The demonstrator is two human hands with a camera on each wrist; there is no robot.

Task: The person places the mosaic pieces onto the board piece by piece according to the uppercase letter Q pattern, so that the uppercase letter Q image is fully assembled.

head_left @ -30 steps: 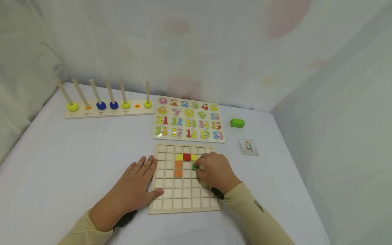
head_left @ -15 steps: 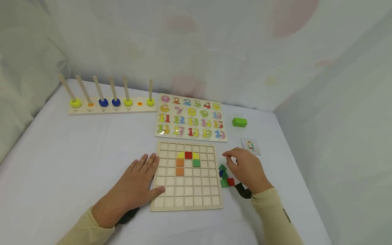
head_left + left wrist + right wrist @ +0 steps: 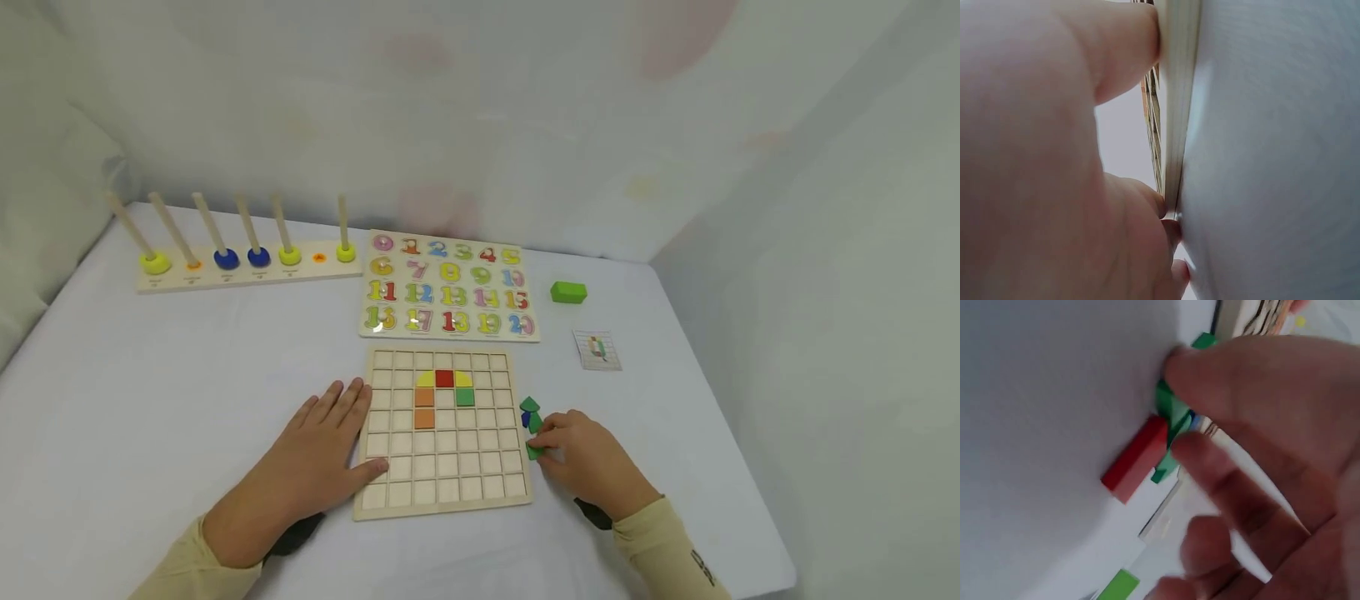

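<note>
My left hand (image 3: 300, 475) lies flat with straight fingers along the left edge of the wooden grid board (image 3: 448, 487), its thumb over the frame. On the grid sit a red square tile (image 3: 444, 379) between two yellow rounded tiles (image 3: 462, 380), two orange squares (image 3: 424, 419) and a green square (image 3: 465, 397). Right of the board, my right hand (image 3: 592, 462) pinches a loose green tile (image 3: 534, 452) between thumb and index finger. A red tile (image 3: 1137, 459) lies beside those fingertips in the right wrist view. Close by are other green tiles (image 3: 530, 405) and a blue one (image 3: 526, 419).
Behind the grid stands a number puzzle board (image 3: 450, 332), with a peg abacus (image 3: 251, 279) at back left. A green block (image 3: 568, 292) and a small pattern card (image 3: 597, 350) lie at the right. White cloth walls (image 3: 450, 125) rise around the table.
My right hand let go of the green square on the grid, moved right off the board, then came down to the loose tiles. The left hand stays on the board's edge.
</note>
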